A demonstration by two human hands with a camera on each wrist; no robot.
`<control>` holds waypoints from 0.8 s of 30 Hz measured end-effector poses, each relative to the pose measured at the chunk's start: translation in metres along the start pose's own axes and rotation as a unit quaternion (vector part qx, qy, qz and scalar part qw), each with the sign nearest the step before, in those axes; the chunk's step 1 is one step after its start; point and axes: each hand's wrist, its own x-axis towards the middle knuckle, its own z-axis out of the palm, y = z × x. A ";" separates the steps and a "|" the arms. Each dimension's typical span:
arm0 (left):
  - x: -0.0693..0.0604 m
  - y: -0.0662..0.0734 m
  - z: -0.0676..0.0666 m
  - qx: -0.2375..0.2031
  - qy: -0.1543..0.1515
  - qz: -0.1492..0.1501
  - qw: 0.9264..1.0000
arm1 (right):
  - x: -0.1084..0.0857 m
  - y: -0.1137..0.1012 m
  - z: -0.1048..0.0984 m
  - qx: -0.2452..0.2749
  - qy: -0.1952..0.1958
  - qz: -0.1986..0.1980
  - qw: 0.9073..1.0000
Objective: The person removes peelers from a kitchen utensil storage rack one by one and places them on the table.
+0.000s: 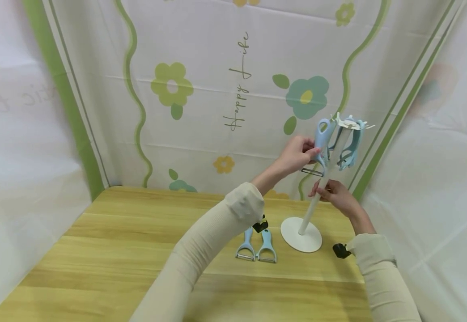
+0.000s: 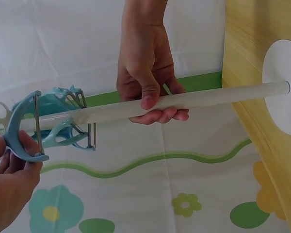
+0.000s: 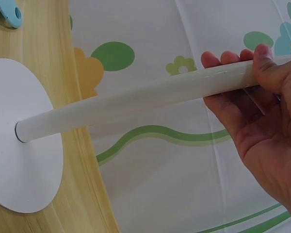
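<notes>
My left hand (image 1: 295, 155) pinches a light blue Y-shaped peeler (image 1: 322, 137), handle end up and blade down, beside the hooked top of a white stand (image 1: 312, 208). In the left wrist view this peeler's blue fork (image 2: 13, 127) and metal blade show close to the pole. Lower down, my right hand (image 1: 339, 197) grips the pole, with thumb and fingers around it in the right wrist view. Several blue peelers (image 1: 353, 150) hang from the white hooks (image 1: 348, 121). Whether the held peeler touches a hook cannot be told.
Two more blue peelers, one left (image 1: 246, 246) and one right (image 1: 266, 247), lie side by side on the wooden table (image 1: 129, 241), left of the stand's round white base (image 1: 291, 235). A printed curtain (image 1: 201, 112) hangs behind the table, with pale sheets at both sides.
</notes>
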 end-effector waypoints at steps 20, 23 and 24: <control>-0.043 -0.059 -0.027 0.067 0.017 -0.052 0.996 | 0.002 0.002 0.001 -0.020 -0.002 -0.021 1.000; -0.049 -0.068 -0.029 0.068 0.016 -0.057 0.996 | 0.002 0.001 0.002 -0.022 -0.003 -0.022 1.000; -0.051 -0.070 -0.030 0.071 0.017 -0.058 0.996 | 0.002 0.001 0.001 -0.023 -0.003 -0.023 0.999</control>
